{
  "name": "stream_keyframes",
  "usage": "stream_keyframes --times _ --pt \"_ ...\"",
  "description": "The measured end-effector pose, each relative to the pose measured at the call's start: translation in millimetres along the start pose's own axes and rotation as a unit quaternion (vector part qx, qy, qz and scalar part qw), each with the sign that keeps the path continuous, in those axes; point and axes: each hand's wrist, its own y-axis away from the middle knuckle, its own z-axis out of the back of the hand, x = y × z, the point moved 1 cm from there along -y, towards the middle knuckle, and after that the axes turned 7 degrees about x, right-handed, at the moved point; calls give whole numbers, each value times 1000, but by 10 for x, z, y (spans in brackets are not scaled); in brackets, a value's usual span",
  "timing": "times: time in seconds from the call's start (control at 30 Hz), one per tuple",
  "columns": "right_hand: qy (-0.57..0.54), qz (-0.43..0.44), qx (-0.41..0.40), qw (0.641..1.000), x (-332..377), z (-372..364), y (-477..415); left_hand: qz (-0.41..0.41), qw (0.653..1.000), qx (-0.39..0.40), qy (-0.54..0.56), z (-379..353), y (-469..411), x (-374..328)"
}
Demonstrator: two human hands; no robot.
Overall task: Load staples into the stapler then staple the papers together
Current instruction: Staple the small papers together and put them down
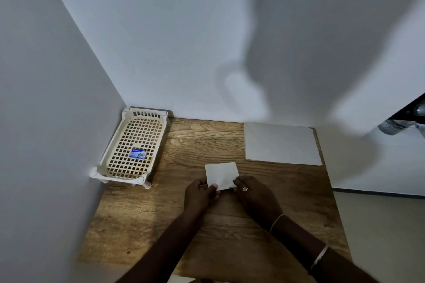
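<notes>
A small white folded paper (221, 173) is held just above the wooden table (142, 218), near its middle. My left hand (200, 195) pinches its lower left corner. My right hand (254, 193), with a ring on one finger, pinches its lower right corner. A stack of larger white papers (281, 143) lies at the table's back right. A small blue staple box (138, 153) rests in the cream plastic tray (116, 169) at the back left. No stapler shows in view.
White walls close the table in on the left and behind. The table's right edge drops to a pale floor (379, 225). A dark object with a plastic bottle (395, 125) pokes in at the far right.
</notes>
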Motion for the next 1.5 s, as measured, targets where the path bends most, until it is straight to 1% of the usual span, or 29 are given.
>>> stream_keyframes --times 0.07,0.13,0.2,0.27,0.3,0.33,0.43,0.5,0.57,0.8,0.97,1.03,1.1,1.17,1.23,1.27,1.3,1.33,1.37,1.4,1.43,1.47,1.5 --pt "-36 -58 -10 998 -3 -8 36 -1 1000 -10 1 34 4 10" --pt "-77 -116 8 990 14 11 50 -10 1000 -10 -9 62 25 8" --pt "-139 -176 14 975 43 59 41 -29 999 -4 -20 82 45 9" --pt "-213 -229 8 950 85 114 14 -47 998 1 -34 93 63 3" --pt "-262 -253 4 931 114 133 11 -54 998 5 -41 95 73 3" --pt "-323 -276 1 905 141 142 6 -60 997 9 -45 95 83 2" --pt "-501 -348 5 792 214 136 -10 -71 996 22 -54 96 117 0" --pt "-569 -378 -10 730 240 155 -27 -75 996 31 -47 107 135 -13" --pt "-604 -389 -18 695 261 203 -43 -79 995 45 -43 116 149 -39" --pt "-644 -416 -33 641 313 318 -95 -108 989 100 -25 140 197 -146" --pt "-681 -403 -48 610 348 367 -116 -115 987 108 -2 152 222 -184" --pt "-682 -399 -52 610 348 372 -114 -114 987 112 5 151 224 -195" --pt "-678 -392 -48 620 347 387 -117 -114 987 113 11 145 226 -201" --pt "-673 -382 -41 632 316 394 -141 -112 987 109 24 135 228 -213" --pt "-653 -386 -57 649 237 400 -191 -113 987 102 41 130 224 -237" --pt "-621 -388 -73 678 180 399 -214 -113 987 98 51 133 219 -256" --pt "-569 -386 -86 721 118 395 -237 -114 987 95 61 135 210 -283" --pt "-491 -382 -89 777 56 381 -249 -114 987 93 71 142 206 -311" --pt "-403 -368 -76 834 2 362 -258 -116 986 92 80 144 200 -342" --pt "-314 -347 -38 883 -43 321 -272 -118 985 91 88 143 197 -370" --pt "-247 -323 22 913 -76 263 -283 -122 984 91 94 143 197 -400" --pt "-199 -304 89 928 -91 202 -288 -126 983 90 98 141 197 -433" --pt "-160 -285 149 933 -89 139 -278 -130 982 89 101 137 196 -459"
